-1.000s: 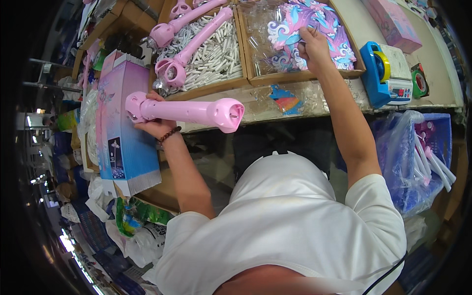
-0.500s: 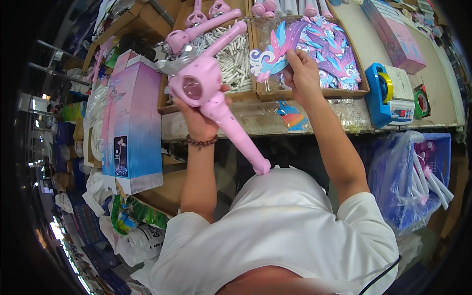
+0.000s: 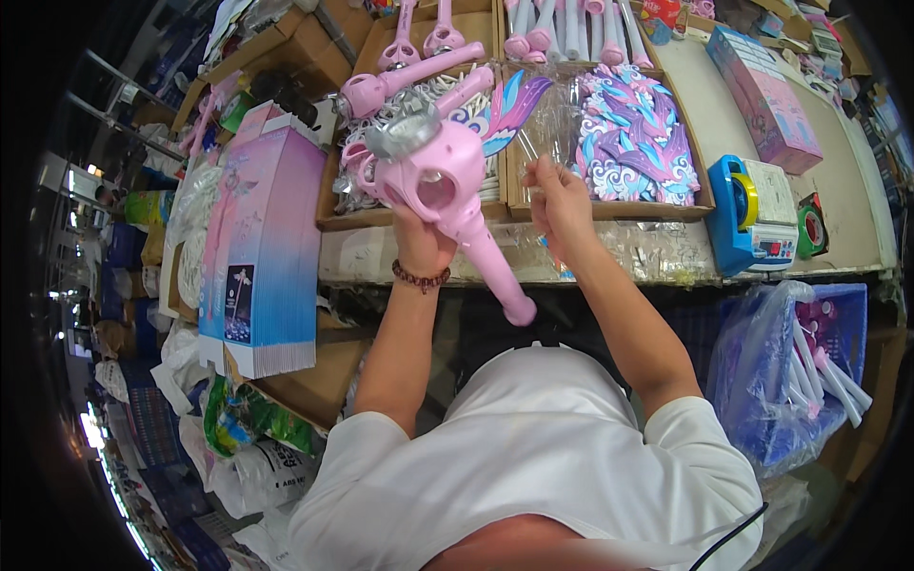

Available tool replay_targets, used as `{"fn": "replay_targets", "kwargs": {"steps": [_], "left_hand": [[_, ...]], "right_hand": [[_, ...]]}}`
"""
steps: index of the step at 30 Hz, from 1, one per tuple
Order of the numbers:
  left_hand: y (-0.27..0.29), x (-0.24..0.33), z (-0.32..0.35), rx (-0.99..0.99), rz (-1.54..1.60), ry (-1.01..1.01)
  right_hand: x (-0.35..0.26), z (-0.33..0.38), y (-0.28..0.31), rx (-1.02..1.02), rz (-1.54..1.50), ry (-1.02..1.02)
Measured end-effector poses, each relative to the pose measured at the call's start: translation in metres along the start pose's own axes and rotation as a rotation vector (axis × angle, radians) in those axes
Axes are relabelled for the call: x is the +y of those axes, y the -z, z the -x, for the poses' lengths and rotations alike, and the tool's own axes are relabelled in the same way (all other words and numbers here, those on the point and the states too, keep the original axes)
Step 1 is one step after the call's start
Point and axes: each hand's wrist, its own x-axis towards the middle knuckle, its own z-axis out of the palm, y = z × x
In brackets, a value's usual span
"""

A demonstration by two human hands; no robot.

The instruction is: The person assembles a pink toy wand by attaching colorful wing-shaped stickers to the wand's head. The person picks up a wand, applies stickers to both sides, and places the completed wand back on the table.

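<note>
My left hand [image 3: 425,240] is wrapped round a pink toy wand [image 3: 452,181] with round openings in its head and a silver ring [image 3: 405,131] on top. The wand's handle slants down toward my body. Beside the wand's head is a pink, blue and purple wing-shaped piece [image 3: 512,114]; whether it touches the wand, I cannot tell. My right hand [image 3: 564,205] is pinched closed by thin clear strips at the edge of a cardboard box [image 3: 703,157]. What its fingertips hold is too small to make out. Several similar wing pieces [image 3: 633,133] fill that box.
More pink wands [image 3: 409,81] lie across a box of white parts at left. A tall stack of pink-and-blue cartons [image 3: 262,247] stands left. Right are a blue tape dispenser [image 3: 738,214], a long printed carton [image 3: 766,100] and a blue crate [image 3: 733,381] with wand parts.
My right hand has let go of the wing piece and moved slightly left and down. The wing piece is now beside the wand. My left hand has shifted right and turned the wand.
</note>
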Motion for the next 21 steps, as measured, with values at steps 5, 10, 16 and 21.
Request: {"fn": "replay_targets", "kwargs": {"steps": [5, 10, 16, 21], "left_hand": [[0.004, 0.011, 0.016, -0.178, -0.539, -0.053], [-0.008, 0.003, 0.037, -0.343, -0.319, 0.072], [-0.019, 0.001, 0.045, -0.497, -0.516, 0.036], [-0.007, 0.001, 0.044, -0.211, -0.234, 0.022]], "right_hand": [[-0.007, 0.002, 0.001, -0.112, 0.108, -0.145], [-0.028, 0.011, -0.001, -0.225, 0.057, -0.242], [-0.033, 0.006, 0.016, -0.257, 0.43, -0.282], [-0.028, 0.003, 0.019, 0.009, -0.081, -0.032]]}}
